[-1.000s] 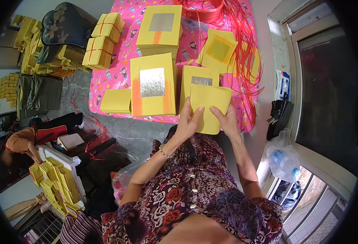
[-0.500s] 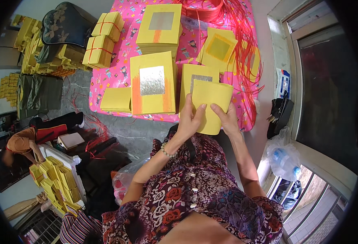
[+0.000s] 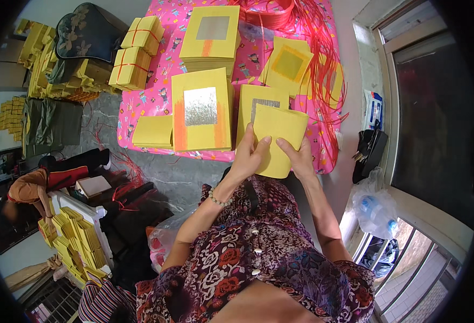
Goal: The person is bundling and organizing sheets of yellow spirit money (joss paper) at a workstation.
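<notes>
Between my two hands is a folded sheaf of yellow paper, held over the table's front edge. My left hand grips its left side, thumb on top. On the right side my right hand closes the same way, thumb on the face and fingers hidden beneath. Partly covered behind it lies yellow paper with a silver square. To the left stands a thick stack of yellow sheets with a silver square and orange bands. A low pile of plain folded yellow paper sits at the table's front left.
Another tall stack and red-tied bundles stand on the pink tablecloth. Red plastic strands hang down the right side. Lower left, a person works beside piled yellow packets. A window borders the right.
Both hands and the folded paper stay almost where they were. At the lower left, the other person's arm has moved down toward the yellow packets.
</notes>
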Tool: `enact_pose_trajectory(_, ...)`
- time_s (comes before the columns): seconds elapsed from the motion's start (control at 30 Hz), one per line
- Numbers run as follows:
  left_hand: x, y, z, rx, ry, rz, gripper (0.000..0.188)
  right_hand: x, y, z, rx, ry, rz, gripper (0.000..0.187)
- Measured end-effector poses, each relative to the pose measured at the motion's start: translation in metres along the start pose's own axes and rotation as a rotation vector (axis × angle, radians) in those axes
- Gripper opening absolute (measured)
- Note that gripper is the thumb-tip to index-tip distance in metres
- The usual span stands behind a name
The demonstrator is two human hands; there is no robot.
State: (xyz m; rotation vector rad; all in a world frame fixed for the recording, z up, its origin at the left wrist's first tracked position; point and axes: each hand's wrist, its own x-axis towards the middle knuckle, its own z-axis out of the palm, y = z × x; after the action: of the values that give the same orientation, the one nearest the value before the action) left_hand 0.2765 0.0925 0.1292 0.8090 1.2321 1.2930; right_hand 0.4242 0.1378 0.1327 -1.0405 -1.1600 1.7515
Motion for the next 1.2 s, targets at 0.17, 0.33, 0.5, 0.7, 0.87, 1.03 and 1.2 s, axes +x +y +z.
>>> enact_pose_trajectory(0.17,-0.001,0.003,-0.002,-0.01,-0.014,0.004,0.041,0.0,0.002,-0.001,-0.001,-0.007,0.017,0.03)
enact_pose_trajectory(0.33,0.002,0.003,-0.005,-0.044,-0.003,-0.064,0.039,0.006,0.006,-0.007,0.011,-0.004,0.118,0.036)
enact_pose_trajectory(0.5,0.008,-0.013,-0.014,-0.054,-0.015,-0.034,0.04,0.014,0.007,-0.014,-0.022,-0.029,0.195,0.033)
enact_pose_trajectory(0.7,0.009,-0.014,-0.016,-0.055,-0.044,-0.143,0.042,0.027,0.004,-0.02,-0.029,0.041,0.022,0.027)
enact_pose_trajectory(0.87,0.013,-0.018,-0.022,-0.083,-0.038,-0.2,0.04,0.029,-0.001,-0.024,-0.01,0.095,0.178,0.029)
enact_pose_trajectory(1.03,0.018,-0.016,-0.027,-0.139,-0.046,-0.227,0.039,0.023,0.001,-0.038,-0.231,-0.123,0.244,0.029)
enact_pose_trajectory(1.2,0.021,-0.024,-0.028,-0.119,-0.054,-0.295,0.038,0.02,0.014,-0.041,-0.262,-0.125,0.296,0.033)
